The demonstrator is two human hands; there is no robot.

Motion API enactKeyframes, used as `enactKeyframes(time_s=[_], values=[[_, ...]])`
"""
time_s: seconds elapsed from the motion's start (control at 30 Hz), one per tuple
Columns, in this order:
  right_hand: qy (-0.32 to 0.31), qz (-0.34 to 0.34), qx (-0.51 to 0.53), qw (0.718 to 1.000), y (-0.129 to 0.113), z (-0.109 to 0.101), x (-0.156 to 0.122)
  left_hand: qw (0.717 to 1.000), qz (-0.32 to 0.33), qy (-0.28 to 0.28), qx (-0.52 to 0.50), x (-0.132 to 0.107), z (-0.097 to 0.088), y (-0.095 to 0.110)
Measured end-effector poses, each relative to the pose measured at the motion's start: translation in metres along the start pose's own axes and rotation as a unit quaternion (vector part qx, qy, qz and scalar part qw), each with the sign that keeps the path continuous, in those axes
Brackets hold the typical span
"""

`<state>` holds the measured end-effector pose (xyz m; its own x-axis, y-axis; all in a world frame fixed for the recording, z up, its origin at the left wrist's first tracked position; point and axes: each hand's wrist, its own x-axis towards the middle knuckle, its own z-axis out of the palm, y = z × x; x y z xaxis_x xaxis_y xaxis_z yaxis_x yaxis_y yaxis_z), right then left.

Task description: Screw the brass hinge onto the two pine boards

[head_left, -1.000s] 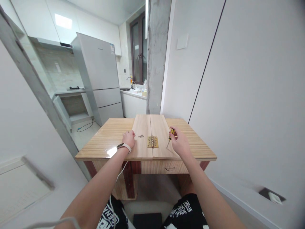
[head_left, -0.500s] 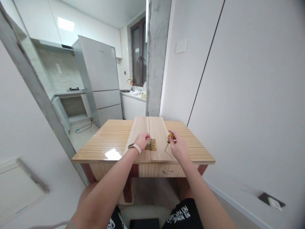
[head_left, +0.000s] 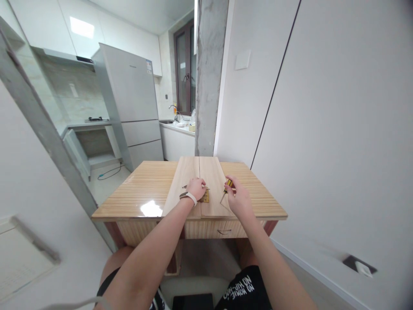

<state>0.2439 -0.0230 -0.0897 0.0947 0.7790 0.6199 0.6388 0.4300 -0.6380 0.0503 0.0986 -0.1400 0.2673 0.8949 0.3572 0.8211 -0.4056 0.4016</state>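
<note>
Two pale wooden boards [head_left: 213, 176] lie side by side on a striped wooden table [head_left: 142, 193]. A brass hinge [head_left: 205, 197] spans their seam, partly hidden under my left hand [head_left: 195, 188]. That hand rests over the hinge with fingers curled in a pinch; what it holds is too small to name. My right hand [head_left: 238, 199] is closed around a yellow-and-black screwdriver [head_left: 226, 187], its tip pointing down at the right board. A few small screws [head_left: 185, 187] lie just left of my left hand.
A grey concrete pillar [head_left: 208, 77] rises behind the table. White wall panels stand to the right. A fridge [head_left: 129, 103] and a kitchen counter with a sink [head_left: 176, 125] are at the back left. A drawer handle [head_left: 223, 232] shows under the table's front edge.
My left hand moved right from the loose screws to the hinge and now covers most of it. My right hand with the screwdriver shifted slightly left.
</note>
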Motion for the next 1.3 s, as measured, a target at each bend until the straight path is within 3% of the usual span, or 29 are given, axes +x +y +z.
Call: enactKeyframes(time_s=[0.2, 0.63, 1.0, 1.3], values=[[-0.001, 0.011, 0.003, 1.0, 0.001, -0.003, -0.001, 1.0, -0.029, -0.007, -0.01, 0.005, 0.007, -0.001], [-0.001, 0.007, -0.003, 1.0, 0.001, -0.002, -0.002, 0.995, 0.068, -0.023, -0.071, 0.003, -0.015, -0.019], [-0.006, 0.002, 0.004, 1.0, -0.003, -0.002, -0.004, 0.991, 0.121, -0.044, -0.044, -0.001, -0.014, -0.014], [-0.014, -0.013, 0.005, 1.0, -0.003, 0.002, 0.005, 0.992, 0.091, -0.015, -0.09, -0.015, 0.003, -0.009]])
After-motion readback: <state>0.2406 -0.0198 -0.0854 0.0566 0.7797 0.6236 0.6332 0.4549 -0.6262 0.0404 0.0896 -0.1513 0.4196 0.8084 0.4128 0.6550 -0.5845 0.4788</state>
